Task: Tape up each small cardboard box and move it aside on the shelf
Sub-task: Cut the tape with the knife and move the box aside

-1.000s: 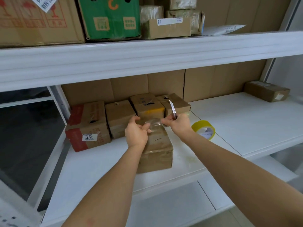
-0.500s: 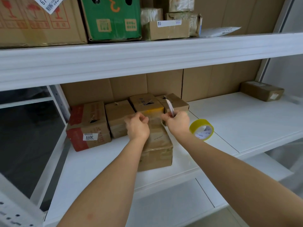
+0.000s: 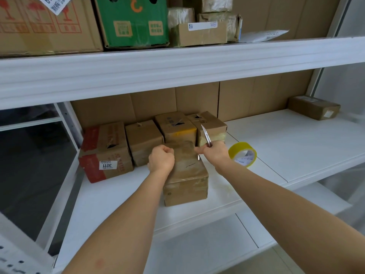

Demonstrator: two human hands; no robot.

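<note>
White metal shelf (image 3: 296, 147), two tiers in view; the upper tier holds big cartons, the working tier holds the small stuff. Brown cardboard lines the back wall.

Row of four small boxes (image 3: 144, 141) along the far left of the working tier, pushed together side by side. One more lone box (image 3: 314, 109) at far right, well apart from everything.

Box being taped (image 3: 186, 175) sits near centre, in front of the row, its far end touching or just short of it, can't tell which. Long axis runs near-to-far, straight away from the person. Glossy tape visible over its top and front face.

Tape roll (image 3: 242, 154), yellow, lying just right of the box, near the right wrist.

Left hand (image 3: 161, 160) is fisted at the box's far-left top edge, knuckles up; looks like pressing or pinching tape down, but what's inside the fist isn't visible. Right hand (image 3: 216, 152) is curled round scissors (image 3: 205, 136), blades pointing up and far, at the box's far-right top corner.

Both hands are at the far end of the box, one on each side, box directly below and between. Judgement: tape end being cut or smoothed; moving the box aside would mean sliding it sideways, and the left hand is freer for that since the right is busy with the scissors.
</note>
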